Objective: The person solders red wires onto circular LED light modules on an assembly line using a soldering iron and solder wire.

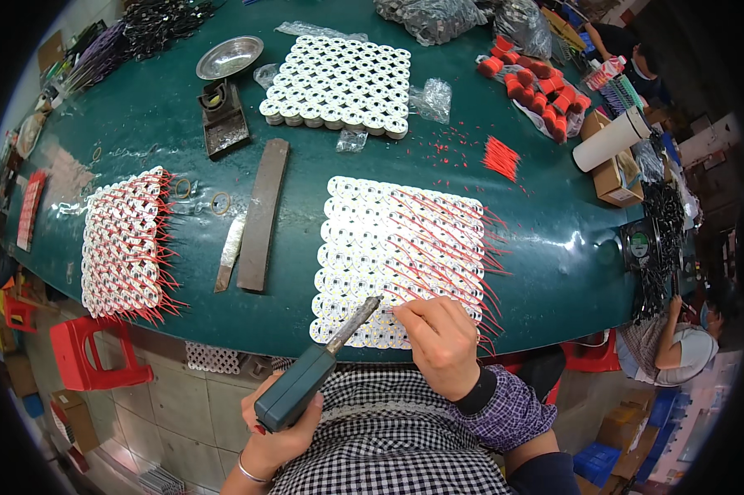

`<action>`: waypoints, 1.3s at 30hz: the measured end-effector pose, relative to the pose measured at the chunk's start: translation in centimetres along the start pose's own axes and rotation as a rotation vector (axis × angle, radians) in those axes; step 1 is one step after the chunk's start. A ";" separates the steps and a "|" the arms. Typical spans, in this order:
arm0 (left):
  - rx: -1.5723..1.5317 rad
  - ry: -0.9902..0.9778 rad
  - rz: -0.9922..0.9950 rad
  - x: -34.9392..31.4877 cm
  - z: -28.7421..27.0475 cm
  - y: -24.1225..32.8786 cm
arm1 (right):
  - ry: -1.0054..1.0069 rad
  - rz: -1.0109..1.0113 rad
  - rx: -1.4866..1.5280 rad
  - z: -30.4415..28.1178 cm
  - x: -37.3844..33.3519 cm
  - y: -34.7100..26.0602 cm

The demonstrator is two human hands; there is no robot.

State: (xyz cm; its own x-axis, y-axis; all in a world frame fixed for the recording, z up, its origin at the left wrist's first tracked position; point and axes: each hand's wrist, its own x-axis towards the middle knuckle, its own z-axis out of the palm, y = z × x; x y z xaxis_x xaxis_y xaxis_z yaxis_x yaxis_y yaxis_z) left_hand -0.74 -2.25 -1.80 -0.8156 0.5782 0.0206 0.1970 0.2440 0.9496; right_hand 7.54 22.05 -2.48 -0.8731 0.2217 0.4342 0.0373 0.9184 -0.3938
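A panel of round white LED boards (347,239) lies on the green table in front of me, with red wires (438,227) across its right half. My left hand (283,441) is closed round the dark green handle of a soldering iron (299,381). The iron's tip rests at or just over the lower middle of the panel; actual contact cannot be made out. Just right of the tip, my right hand (444,345) pinches a thin red wire over the boards, its end close to the iron. Part of the panel's lower right is hidden beneath this hand.
A wired panel (122,243) lies left, beside a flat metal bar (264,214) and a blade (231,254). Farther back are a stacked panel (339,82), a metal dish (230,57), a cut-wire bundle (500,158) and red wire bundles (545,91). A white cylinder (611,140) stands right.
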 end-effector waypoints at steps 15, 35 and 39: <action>0.069 -0.076 -0.021 -0.3 -0.1 0.1 | -0.038 0.010 -0.010 0.3 -0.5 0.0; 0.049 0.023 -0.030 -1.1 -0.8 0.0 | 0.020 -0.008 -0.016 0.0 -0.2 -0.9; 0.073 -0.003 0.004 -1.1 -0.9 0.1 | 0.026 -0.021 0.035 0.7 -0.5 -0.9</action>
State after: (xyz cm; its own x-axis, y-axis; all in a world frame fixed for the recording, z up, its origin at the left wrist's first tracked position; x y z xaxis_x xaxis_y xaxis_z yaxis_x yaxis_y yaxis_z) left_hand -0.31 -3.56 -1.46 -0.8133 0.5814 0.0232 0.2393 0.2978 0.9241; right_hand 7.65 20.86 -2.87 -0.8607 0.2112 0.4633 0.0018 0.9111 -0.4121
